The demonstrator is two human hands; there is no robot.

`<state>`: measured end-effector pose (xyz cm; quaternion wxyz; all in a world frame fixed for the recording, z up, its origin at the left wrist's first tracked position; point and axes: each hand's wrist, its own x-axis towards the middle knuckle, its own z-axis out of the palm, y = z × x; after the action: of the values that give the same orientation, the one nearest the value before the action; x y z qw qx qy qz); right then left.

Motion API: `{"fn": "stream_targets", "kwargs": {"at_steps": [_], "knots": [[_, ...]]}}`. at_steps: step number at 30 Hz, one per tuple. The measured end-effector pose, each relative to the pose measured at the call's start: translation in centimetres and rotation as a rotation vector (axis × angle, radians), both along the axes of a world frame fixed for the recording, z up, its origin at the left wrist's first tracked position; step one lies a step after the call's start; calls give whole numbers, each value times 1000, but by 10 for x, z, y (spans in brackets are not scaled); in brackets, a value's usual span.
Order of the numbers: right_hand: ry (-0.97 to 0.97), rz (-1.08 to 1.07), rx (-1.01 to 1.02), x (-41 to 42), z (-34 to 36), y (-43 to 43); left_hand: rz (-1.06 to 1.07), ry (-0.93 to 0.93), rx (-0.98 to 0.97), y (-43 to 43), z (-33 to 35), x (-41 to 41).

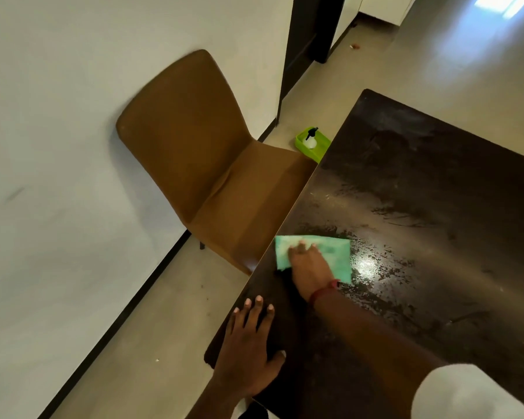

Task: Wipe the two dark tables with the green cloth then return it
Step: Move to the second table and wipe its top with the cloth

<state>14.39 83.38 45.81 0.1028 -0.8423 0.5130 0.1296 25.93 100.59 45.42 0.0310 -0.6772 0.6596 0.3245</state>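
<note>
Showing one green cloth (333, 252) — flat near the left edge of one dark desk (421, 207), long axis running from that edge inward. Pressed under right hand (310, 272), fingers straight; left hand (248, 346) flat on desk, fingers spread, holding nothing. Beyond — one brown chair (194, 146), one green tray (318, 151), one bottle (310, 140).

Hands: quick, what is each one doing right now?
Left hand: open, resting flat on the dark table, holding nothing.
Right hand: open, fingers pressing the green cloth onto the table.
</note>
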Motion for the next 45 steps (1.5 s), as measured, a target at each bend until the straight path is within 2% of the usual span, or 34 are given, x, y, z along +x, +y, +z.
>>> {"fn": "stream_targets", "kwargs": {"at_steps": [3, 5, 7, 9, 11, 13, 16, 18, 20, 23, 25, 29, 31, 33, 36, 38, 40, 43, 45], "knots": [[-81, 299, 101, -2, 0, 26, -3, -33, 6, -2, 4, -2], [-166, 348, 73, -23, 1, 7, 4, -58, -2, -4, 7, -4], [-132, 214, 86, -41, -1, -26, 32, -77, -5, -5, 9, -8], [-125, -21, 43, -48, 2, -54, 78, -75, -8, -7, 13, -13], [-121, -144, -10, -36, 6, -57, 125, -75, -48, -17, 13, -21], [-88, -41, 5, -16, 3, -39, 122, -84, -101, -34, 10, -29], [-132, 297, 63, -8, -6, -5, 102, -122, -89, -62, 5, -32], [-167, 370, 75, -26, -5, -26, 82, -144, -39, -73, 2, -32], [-152, 302, 70, -43, -5, -60, 84, -139, 13, -76, 1, -33], [-151, -45, -6, -51, -3, -96, 114, -140, 61, -79, 2, -40], [-126, -118, -13, -33, -2, -87, 124, -144, 72, -81, 3, -43], [-141, 259, 42, -16, -12, -39, 123, -154, 80, -82, 5, -43], [-175, 379, 64, -37, -11, -61, 124, -160, 74, -82, 5, -43], [-178, 283, 50, -57, -7, -98, 129, -154, 77, -83, 5, -44], [-163, -86, -57, -74, -2, -136, 141, -153, 88, -85, 5, -45], [-133, -168, -59, -59, 1, -129, 136, -155, 106, -86, 7, -46], [-111, -30, -35, -36, -5, -102, 132, -160, 108, -87, 8, -48], [-136, 368, 41, -27, -11, -59, 133, -170, 112, -88, 10, -47], [-193, 468, 59, -46, -7, -73, 136, -174, 106, -88, 9, -47]]}}
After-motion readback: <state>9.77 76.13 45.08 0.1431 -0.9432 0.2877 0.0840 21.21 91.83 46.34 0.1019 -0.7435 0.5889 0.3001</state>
